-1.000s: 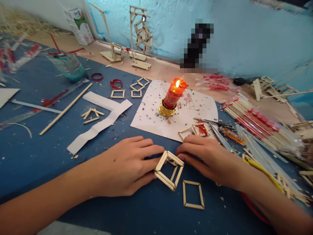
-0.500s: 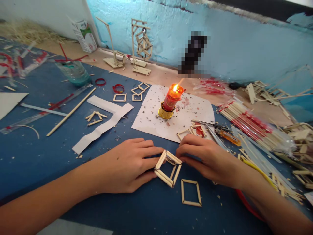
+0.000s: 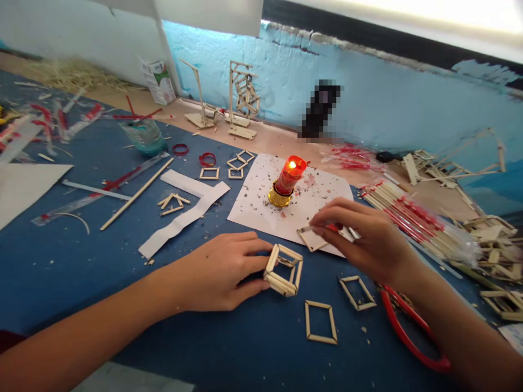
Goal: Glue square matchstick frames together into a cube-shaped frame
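Observation:
My left hand (image 3: 229, 272) holds a small cube-shaped frame of wooden sticks (image 3: 285, 270), pinched at its left side between thumb and fingers. My right hand (image 3: 359, 234) is closed in a pinch over the edge of the white paper (image 3: 253, 201). Its fingertips are at a flat stick frame (image 3: 312, 242) on the paper; whether they grip it or a small piece is unclear. A lit red candle (image 3: 291, 177) in a gold holder stands on the paper. Two square stick frames, one near (image 3: 321, 322) and one farther right (image 3: 357, 293), lie in front of my hands.
Red-handled scissors (image 3: 412, 332) lie under my right forearm. Bagged wooden sticks (image 3: 420, 218) are at the right. Paper strips (image 3: 183, 220), a long stick (image 3: 137, 193) and a cup of bluish liquid (image 3: 145, 136) are on the left. Stick models (image 3: 245, 103) stand by the wall.
My right hand has moved away from the cube, up and to the right, to the frame on the paper. The cube stays in my left hand, slightly turned. The camera view has tilted up.

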Demonstrator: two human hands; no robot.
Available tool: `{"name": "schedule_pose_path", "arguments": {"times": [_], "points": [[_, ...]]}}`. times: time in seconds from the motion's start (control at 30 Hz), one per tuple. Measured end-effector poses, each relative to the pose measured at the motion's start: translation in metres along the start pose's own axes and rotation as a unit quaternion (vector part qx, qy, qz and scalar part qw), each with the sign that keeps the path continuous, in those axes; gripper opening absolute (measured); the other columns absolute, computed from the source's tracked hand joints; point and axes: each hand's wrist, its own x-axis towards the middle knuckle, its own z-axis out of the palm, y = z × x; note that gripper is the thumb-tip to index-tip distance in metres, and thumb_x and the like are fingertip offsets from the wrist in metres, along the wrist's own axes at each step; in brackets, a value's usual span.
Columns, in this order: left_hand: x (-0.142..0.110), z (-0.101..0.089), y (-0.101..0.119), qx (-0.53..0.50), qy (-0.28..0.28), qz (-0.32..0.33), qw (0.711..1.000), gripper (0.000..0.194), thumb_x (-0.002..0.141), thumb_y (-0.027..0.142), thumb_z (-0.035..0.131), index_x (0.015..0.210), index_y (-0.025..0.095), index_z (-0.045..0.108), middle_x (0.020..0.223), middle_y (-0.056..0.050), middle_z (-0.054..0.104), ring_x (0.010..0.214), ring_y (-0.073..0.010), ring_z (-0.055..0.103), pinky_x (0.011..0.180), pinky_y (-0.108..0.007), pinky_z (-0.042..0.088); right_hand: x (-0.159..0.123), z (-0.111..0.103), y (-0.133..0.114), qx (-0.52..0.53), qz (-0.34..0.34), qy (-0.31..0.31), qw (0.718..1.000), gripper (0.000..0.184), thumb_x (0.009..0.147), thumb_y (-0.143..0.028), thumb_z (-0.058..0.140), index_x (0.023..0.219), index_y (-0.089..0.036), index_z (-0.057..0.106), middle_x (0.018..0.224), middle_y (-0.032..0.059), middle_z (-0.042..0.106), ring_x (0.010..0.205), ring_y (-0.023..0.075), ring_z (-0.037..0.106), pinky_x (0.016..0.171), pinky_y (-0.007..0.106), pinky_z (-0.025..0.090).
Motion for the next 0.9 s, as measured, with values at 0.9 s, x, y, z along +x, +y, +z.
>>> {"name": "schedule_pose_path", "arguments": {"times": [0.9], "points": [[0.0, -0.002, -0.009, -0.02, -0.022, 0.003, 1.0, 0.022, 0.1, 0.029, 0.063, 0.119, 0.021, 0.071, 0.13, -0.008, 0.071, 0.105, -0.0237, 0.068, 0.092, -0.039, 0.053, 0.073, -0.007, 0.019, -0.138, 0.038, 0.213, 0.966, 0.004, 0.092, -0.022, 0.069, 0.09, -0.025, 0.066, 0.085, 0.0045, 0.074, 0.068, 0.0196, 0.066, 0.066, 0.038, 0.052]]}}
